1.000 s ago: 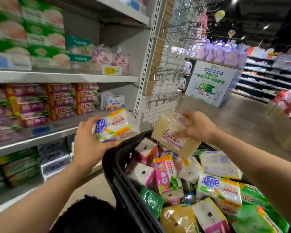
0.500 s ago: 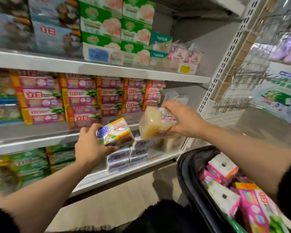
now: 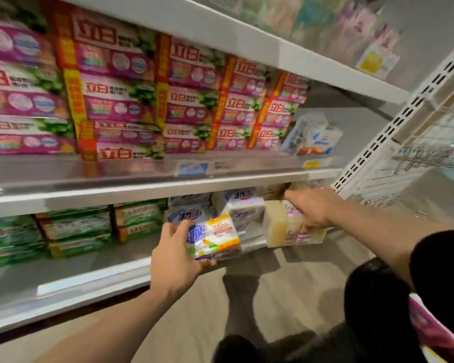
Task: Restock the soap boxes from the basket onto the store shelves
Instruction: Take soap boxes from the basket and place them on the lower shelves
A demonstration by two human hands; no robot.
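Note:
My left hand grips a white soap pack with blue and orange print, held just in front of the lower shelf. My right hand holds a pale yellow soap pack with a purple label at the right end of that shelf, beside stacked white and blue soap packs. The black basket shows only as a dark edge at the lower right, with one pink pack visible in it.
Pink and red soap boxes fill the middle shelf. Green packs are stacked on the lower shelf at left. A perforated white upright bounds the shelves on the right. Wood-look floor lies below.
Both hands have moved down and forward from above the basket to the lower shelf, each still holding its soap pack. The view has swung left, leaving the basket almost out of frame.

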